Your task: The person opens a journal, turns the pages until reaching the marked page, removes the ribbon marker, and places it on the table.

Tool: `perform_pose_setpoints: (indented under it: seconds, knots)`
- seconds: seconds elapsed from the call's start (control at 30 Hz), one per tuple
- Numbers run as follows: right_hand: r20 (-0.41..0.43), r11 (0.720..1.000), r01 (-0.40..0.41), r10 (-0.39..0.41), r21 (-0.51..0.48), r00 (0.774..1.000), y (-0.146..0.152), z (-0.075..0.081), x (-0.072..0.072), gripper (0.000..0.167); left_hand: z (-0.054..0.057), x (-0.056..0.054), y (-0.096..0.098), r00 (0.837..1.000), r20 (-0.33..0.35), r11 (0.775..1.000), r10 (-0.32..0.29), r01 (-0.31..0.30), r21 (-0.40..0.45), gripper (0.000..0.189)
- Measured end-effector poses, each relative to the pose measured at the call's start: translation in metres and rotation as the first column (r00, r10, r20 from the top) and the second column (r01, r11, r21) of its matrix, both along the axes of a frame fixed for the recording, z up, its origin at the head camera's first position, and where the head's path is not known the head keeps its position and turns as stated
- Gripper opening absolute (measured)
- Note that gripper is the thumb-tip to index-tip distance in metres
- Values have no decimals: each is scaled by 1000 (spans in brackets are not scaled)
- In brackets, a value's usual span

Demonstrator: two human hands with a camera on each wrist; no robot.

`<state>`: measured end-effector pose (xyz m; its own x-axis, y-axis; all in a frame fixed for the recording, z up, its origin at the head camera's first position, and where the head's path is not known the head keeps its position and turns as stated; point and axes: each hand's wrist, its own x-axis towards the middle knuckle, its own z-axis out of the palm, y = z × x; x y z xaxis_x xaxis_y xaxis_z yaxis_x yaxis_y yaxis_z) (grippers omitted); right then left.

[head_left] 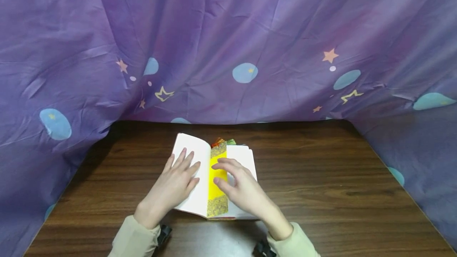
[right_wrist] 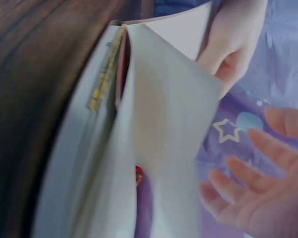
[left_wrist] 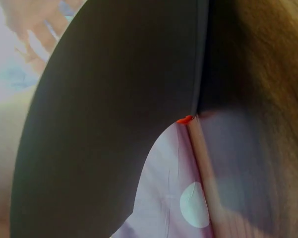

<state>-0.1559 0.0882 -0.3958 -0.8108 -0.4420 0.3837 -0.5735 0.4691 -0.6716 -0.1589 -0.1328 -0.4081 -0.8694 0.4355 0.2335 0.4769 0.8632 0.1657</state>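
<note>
A notebook (head_left: 194, 142) with blank white pages lies open on the table. Along its middle fold is a yellow bookmark (head_left: 217, 194) with glittery gold ends. My left hand (head_left: 175, 179) rests with spread fingers on the left page. Over the bookmark and right page is my right hand (head_left: 246, 187), fingers loosely bent, pinching nothing. In the right wrist view a raised page (right_wrist: 171, 94) stands beside my right hand (right_wrist: 263, 191), while my left hand (right_wrist: 238, 47) is at the far edge. A shaded page (left_wrist: 104, 109) fills much of the left wrist view.
Red-orange ribbon (head_left: 217, 142) and green ribbon (head_left: 231, 142) stick out past the notebook's top edge. The dark wooden table (head_left: 321, 193) extends to both sides. A purple curtain (head_left: 214, 31) with stars and planets hangs behind it.
</note>
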Motion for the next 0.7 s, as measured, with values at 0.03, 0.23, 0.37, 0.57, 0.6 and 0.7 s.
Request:
perform_pose_setpoints:
  seconds: [0.03, 0.23, 0.37, 0.57, 0.6, 0.7]
  knots:
    - [5, 999, 33, -33, -23, 999, 0, -2, -1, 31, 0, 0, 0, 1000, 3, 1000, 0, 0, 1, 43]
    - [73, 975, 170, -160, -145, 984, -4, -11, -6, 39, 1, 0, 1, 1000, 14, 1000, 10, -10, -6, 44]
    - [173, 952, 236, -203, -197, 964, -6, -16, -10, 48, 1, 0, 1, 1000, 2, 1000, 17, -17, -12, 43]
    - [323, 919, 309, -223, -245, 920, -7, -22, -17, 59, 1, 0, -1, 999, -22, 1000, 23, -23, -12, 41]
    - [356, 913, 320, -220, -252, 908, -6, -24, -18, 59, 1, 1, -1, 999, -24, 1000, 24, -24, -11, 41]
    - [470, 893, 355, -196, -276, 860, -4, -27, -22, 61, 1, 0, -1, 999, -29, 1000, 22, -22, -6, 41]
